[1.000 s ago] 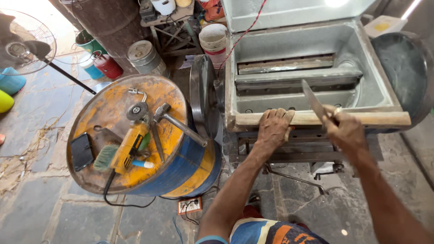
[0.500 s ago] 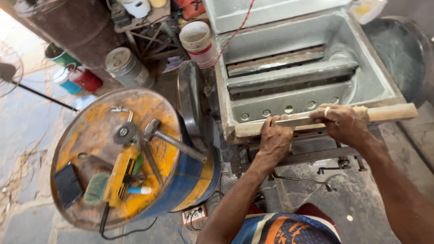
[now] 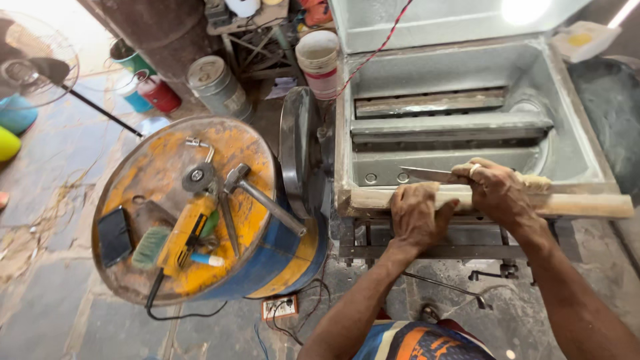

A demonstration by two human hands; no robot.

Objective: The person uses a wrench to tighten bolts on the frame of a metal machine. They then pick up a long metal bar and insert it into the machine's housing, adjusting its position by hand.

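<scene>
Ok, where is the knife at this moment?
In the head view, the knife is right of centre, held in the right hand above the wooden bar, blade pointing left past the left hand.

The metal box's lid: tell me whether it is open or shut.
Open. The lid is tipped back behind the metal box, leaving its inside bars exposed, while both hands work a wooden stick along the front rim.

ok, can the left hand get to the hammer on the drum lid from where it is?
Probably yes. The left hand presses the wooden stick on the machine's rim; the hammer lies exposed on the drum lid to its left, nothing between, though it must let go first.
</scene>
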